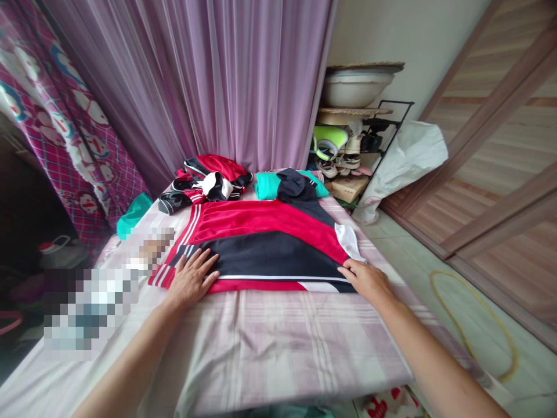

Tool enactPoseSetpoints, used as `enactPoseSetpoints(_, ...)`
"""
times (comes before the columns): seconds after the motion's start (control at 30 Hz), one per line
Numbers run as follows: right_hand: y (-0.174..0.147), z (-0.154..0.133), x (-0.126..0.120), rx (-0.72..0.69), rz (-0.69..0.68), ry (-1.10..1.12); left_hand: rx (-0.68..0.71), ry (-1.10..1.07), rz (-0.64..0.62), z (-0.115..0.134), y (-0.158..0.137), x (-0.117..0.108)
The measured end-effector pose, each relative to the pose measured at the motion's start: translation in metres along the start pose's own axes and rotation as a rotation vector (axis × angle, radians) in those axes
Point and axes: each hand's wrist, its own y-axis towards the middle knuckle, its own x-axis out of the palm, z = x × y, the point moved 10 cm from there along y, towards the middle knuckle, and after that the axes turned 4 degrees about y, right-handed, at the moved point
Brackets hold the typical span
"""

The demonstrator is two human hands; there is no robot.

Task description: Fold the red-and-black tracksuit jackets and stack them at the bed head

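Observation:
A red and dark navy jacket (261,255) with white stripes lies spread across the checked bedsheet, its near side folded over. My left hand (191,278) rests flat on its striped left end, fingers spread. At the right end, my right hand (365,278) pinches the jacket's edge between thumb and fingers, close to a white patch of cloth (348,241). A dark sleeve (319,206) stretches away toward the far side, its end lying over folded teal cloth (266,187).
Crumpled red, black and white clothes (213,180) lie at the bed's far left. Behind them hangs a purple curtain (243,87). A shoe rack (383,125) with basins (357,87) on top stands beyond the right corner, beside a white bag (404,157). A yellow hoop (513,348) lies on the floor.

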Motion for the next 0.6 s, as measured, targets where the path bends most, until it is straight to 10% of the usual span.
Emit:
enactPoseSetpoints(0.13,-0.001,-0.014,-0.010,-0.003,-0.008,-0.045,0.014,0.006,-0.021,0.002,0.001,0.003)
enactPoseSetpoints(0.33,0.022,-0.128,-0.052,-0.358,0.281,0.125,0.022,-0.008,-0.028,0.006,-0.001,0.002)
enactPoseSetpoints(0.47,0.033,-0.179,-0.009,-0.486,0.152,0.138,0.033,-0.036,-0.059,0.008,-0.002,0.004)
enactPoseSetpoints(0.6,0.037,-0.169,0.052,-0.367,-0.114,0.080,0.002,-0.104,-0.087,0.006,0.001,-0.001)
